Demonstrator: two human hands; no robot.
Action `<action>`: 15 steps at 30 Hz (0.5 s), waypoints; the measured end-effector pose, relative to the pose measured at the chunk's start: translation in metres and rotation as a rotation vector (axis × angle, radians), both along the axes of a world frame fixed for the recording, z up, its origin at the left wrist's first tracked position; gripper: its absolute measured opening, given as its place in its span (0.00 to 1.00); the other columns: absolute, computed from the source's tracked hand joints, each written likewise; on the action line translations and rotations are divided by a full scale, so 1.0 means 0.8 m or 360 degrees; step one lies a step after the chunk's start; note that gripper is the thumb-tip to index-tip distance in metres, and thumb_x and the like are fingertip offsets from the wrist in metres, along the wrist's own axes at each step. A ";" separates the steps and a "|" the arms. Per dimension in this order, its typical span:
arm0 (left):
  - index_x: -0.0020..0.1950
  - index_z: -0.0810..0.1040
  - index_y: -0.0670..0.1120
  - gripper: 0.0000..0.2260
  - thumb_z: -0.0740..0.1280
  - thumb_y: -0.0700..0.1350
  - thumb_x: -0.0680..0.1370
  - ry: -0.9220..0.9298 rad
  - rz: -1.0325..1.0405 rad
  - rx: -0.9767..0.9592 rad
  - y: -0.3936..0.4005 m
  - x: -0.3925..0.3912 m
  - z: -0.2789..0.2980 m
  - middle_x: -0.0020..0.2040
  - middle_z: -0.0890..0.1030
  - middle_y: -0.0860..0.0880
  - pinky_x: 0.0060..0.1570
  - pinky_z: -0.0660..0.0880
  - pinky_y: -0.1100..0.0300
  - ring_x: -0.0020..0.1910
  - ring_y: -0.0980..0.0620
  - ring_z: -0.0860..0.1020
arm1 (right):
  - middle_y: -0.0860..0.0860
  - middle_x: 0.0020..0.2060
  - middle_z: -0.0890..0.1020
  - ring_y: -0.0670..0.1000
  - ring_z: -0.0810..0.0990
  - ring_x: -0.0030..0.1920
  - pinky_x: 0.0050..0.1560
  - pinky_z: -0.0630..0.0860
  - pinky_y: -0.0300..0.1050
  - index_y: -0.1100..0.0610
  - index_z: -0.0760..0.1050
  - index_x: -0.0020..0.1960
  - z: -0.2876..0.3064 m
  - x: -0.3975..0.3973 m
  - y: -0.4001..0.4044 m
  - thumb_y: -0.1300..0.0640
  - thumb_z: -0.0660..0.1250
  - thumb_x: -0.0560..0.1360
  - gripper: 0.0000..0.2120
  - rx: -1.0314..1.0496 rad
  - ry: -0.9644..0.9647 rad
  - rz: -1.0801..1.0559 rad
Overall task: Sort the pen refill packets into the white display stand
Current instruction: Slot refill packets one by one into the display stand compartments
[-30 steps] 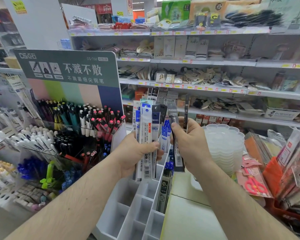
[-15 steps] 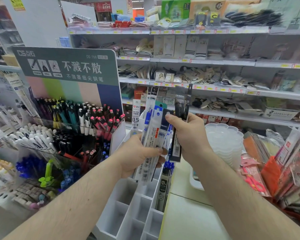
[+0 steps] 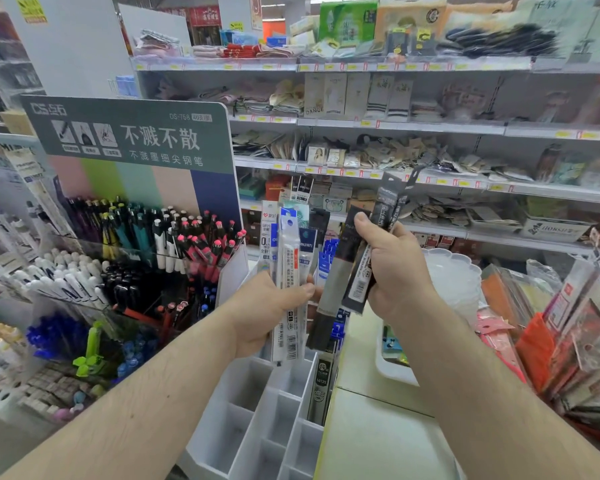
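The right hand (image 3: 394, 268) has lifted its dark refill packets (image 3: 371, 251) higher and tipped them over to the right since a second ago, pulling them clear of the fan in the left hand (image 3: 262, 311). That right hand grips two or three long, narrow black sleeves with white labels near the bottom, thumb across the front. The left hand holds a spread of pale packets (image 3: 288, 271), white and clear with blue headers and barcodes, its thumb pressed over them; a grey-and-black sleeve (image 3: 329, 292) hangs between the two hands, and I cannot tell which hand holds it. Both bundles hover just above the white display stand (image 3: 257, 420), which sits at the near edge of the bench (image 3: 371, 438), tight against it on the right. The stand's front compartments lie open with room to drop packets in; one right-hand slot holds a black packet (image 3: 321, 386) standing upright, and blue packets (image 3: 338, 327) stand in a slot behind it. To the left a stepped pen display (image 3: 125, 258) crowds close, filled with pens in rows, and a white tray (image 3: 392, 368) sits on the bench under the right wrist.
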State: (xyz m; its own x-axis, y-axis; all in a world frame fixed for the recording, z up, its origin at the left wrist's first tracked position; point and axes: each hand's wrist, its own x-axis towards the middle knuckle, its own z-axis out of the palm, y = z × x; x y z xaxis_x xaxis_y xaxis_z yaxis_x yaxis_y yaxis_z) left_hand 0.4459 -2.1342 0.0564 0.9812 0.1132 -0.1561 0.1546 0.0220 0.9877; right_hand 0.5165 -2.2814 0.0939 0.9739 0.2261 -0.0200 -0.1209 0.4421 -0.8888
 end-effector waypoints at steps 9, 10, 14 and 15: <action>0.43 0.78 0.44 0.09 0.72 0.31 0.73 -0.0062 -0.0001 0.0133 0.002 0.002 -0.008 0.39 0.83 0.50 0.50 0.78 0.57 0.44 0.52 0.83 | 0.50 0.32 0.84 0.56 0.85 0.39 0.44 0.82 0.56 0.54 0.77 0.45 -0.017 0.003 0.005 0.58 0.67 0.80 0.05 -0.0226 -0.0023 -0.0220; 0.45 0.78 0.44 0.09 0.72 0.31 0.73 -0.0070 0.0048 0.0128 0.003 0.003 -0.008 0.41 0.83 0.48 0.51 0.79 0.55 0.46 0.50 0.83 | 0.49 0.30 0.82 0.55 0.83 0.37 0.42 0.81 0.51 0.53 0.78 0.45 -0.020 0.003 0.002 0.59 0.67 0.80 0.05 -0.0308 -0.0075 -0.0281; 0.47 0.80 0.44 0.09 0.72 0.32 0.73 -0.0128 0.0207 0.0129 0.001 0.007 -0.009 0.41 0.84 0.50 0.45 0.78 0.63 0.44 0.54 0.83 | 0.46 0.29 0.75 0.47 0.72 0.33 0.36 0.70 0.42 0.53 0.80 0.48 -0.037 -0.014 0.001 0.55 0.68 0.79 0.04 -0.0655 -0.0192 -0.0203; 0.47 0.81 0.45 0.09 0.72 0.32 0.73 -0.0140 0.0214 0.0175 -0.001 0.008 -0.010 0.40 0.84 0.51 0.44 0.77 0.64 0.43 0.55 0.83 | 0.46 0.29 0.75 0.48 0.72 0.34 0.37 0.70 0.45 0.54 0.80 0.47 -0.038 -0.020 0.003 0.55 0.67 0.79 0.05 -0.0688 -0.0164 -0.0131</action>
